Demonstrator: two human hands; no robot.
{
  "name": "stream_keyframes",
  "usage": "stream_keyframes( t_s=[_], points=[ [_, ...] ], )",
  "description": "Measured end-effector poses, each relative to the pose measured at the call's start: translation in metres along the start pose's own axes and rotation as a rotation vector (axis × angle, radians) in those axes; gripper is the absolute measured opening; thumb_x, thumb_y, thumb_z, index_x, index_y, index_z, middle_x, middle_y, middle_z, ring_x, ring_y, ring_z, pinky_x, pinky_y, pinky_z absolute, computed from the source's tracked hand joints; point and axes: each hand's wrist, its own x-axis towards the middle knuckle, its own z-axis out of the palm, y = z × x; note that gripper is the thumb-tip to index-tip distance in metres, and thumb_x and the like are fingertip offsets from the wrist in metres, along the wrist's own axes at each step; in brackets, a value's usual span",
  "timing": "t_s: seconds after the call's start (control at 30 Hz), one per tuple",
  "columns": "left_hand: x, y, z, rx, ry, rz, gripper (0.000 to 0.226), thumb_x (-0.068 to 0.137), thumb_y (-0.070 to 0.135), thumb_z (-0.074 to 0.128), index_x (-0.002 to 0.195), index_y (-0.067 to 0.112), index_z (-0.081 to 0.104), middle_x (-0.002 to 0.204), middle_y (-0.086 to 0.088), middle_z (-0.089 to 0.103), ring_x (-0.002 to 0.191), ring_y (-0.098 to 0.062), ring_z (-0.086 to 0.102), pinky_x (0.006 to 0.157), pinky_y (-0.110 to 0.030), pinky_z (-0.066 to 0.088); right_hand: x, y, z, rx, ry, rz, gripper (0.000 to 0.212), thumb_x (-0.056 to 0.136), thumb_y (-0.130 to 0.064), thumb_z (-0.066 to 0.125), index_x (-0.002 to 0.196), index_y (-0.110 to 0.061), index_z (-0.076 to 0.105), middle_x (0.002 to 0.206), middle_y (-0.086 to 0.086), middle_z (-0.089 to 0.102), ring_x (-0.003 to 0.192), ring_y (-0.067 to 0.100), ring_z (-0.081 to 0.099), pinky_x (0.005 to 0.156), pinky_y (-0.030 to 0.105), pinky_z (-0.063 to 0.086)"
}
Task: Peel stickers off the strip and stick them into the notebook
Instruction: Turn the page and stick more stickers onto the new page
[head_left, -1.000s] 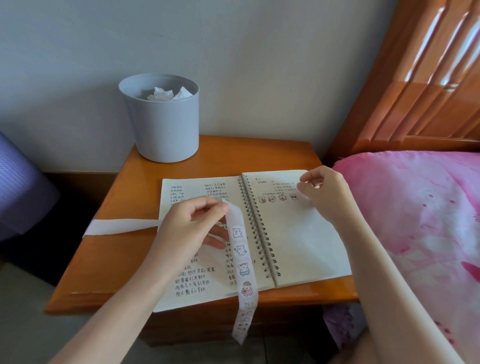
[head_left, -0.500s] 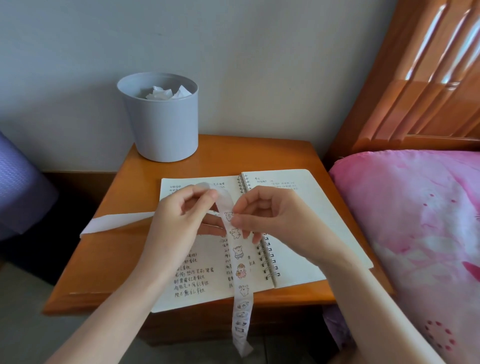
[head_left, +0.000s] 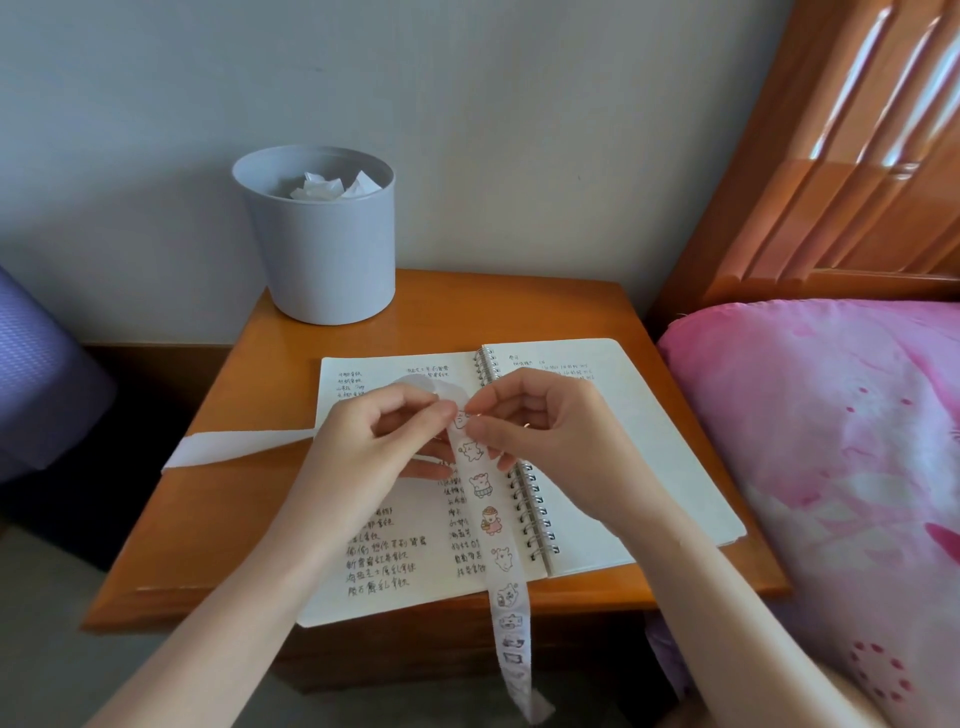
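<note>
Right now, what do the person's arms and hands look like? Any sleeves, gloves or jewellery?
Both forearms are bare as far as the picture shows: no sleeves, gloves or wristbands. The left hand shows nothing worn. On the right hand there may be a small glint like a ring on one finger, too small to confirm. Fingernails look short and unpainted.

head cam | worn, looks forward-down | close over bedside table (head_left: 249, 499) (single view)

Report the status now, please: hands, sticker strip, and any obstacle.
Left hand pinching sticker strip above notebook. Right hand fingertips at top sticker, peel not finished. Right page clear, no obstacle.
</note>
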Motion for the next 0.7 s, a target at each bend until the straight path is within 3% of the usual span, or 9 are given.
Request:
stream_keyframes(
  t_s=[0.23,0.47,0.7],
  points=[
    [0.0001,-0.0006,-0.0005,0.017,-0.02,0.015,0.014,0.09,0.015,0.06,0.093,0.006,0.071,0.081,-0.003,0.076,0.074,-0.01,0.072,0.061,-0.015,0.056,0.0005,0.0006,-0.0001,-0.018,0.021,-0.019,0.005,0.084,-0.008,0.067,0.086,-0.013,0.068,0.073,0.002,0.069,0.063,0.01,0.063,0.062,0.026,0.056],
    [0.0007,-0.001,-0.0005,0.042,-0.019,0.032,0.013,0.089,0.015,0.062,0.091,0.008,0.072,0.083,-0.001,0.076,0.077,-0.009,0.072,0.062,-0.016,0.056,0.001,0.001,-0.0009,-0.04,0.031,-0.011,0.006,0.083,-0.009,0.069,0.088,-0.012,0.068,0.077,0.008,0.071,0.062,0.01,0.063,0.061,0.024,0.056],
    [0.0005,-0.001,0.0001,0.045,-0.016,0.009,0.012,0.089,0.016,0.062,0.091,0.011,0.073,0.083,0.001,0.076,0.077,-0.008,0.072,0.061,-0.014,0.055,0.0012,0.0025,-0.0007,-0.067,0.036,-0.024,0.006,0.083,-0.009,0.069,0.089,-0.011,0.069,0.077,0.008,0.071,0.069,0.019,0.067,0.063,0.03,0.058]
  ],
)
